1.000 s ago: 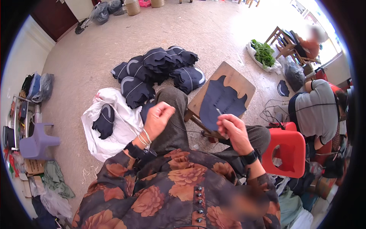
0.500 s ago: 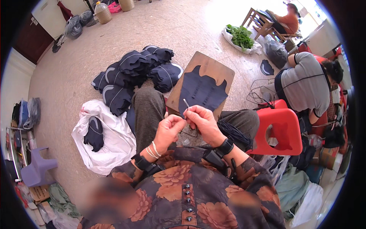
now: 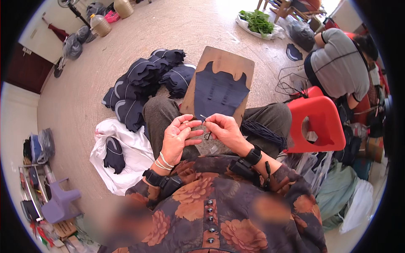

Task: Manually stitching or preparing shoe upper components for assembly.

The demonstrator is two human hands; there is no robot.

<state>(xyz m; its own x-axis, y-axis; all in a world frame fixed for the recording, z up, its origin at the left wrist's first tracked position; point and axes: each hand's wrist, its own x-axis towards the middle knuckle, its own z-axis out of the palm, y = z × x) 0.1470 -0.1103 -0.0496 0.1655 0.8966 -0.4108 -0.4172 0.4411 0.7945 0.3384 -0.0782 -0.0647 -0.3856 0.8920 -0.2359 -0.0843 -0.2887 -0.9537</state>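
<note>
My right hand (image 3: 226, 131) pinches a thin pale rod-like piece (image 3: 203, 117), its tip pointing up and left; I cannot make out its exact kind. A short loop of dark cord (image 3: 207, 135) hangs under those fingers. Close beside it my left hand (image 3: 179, 135) is open, fingers spread, with nothing visible in it. Just beyond both hands, a dark navy cut-out piece of fabric (image 3: 221, 92) with rows of small slits lies flat on a wooden board (image 3: 223, 57). A bundle of dark cords (image 3: 265, 134) rests over my right thigh.
Stacks of dark cut pieces (image 3: 145, 74) lie on the floor ahead left. A white sack (image 3: 133, 162) with one dark piece sits by my left knee. At right stand a red plastic stool (image 3: 325, 122) and a bent-over person (image 3: 337, 63). Leafy greens (image 3: 257, 22) lie farther off.
My left hand has opened from a pinch and its fingers have spread apart. The pale piece in my right hand now tilts left. The whole view has shifted slightly.
</note>
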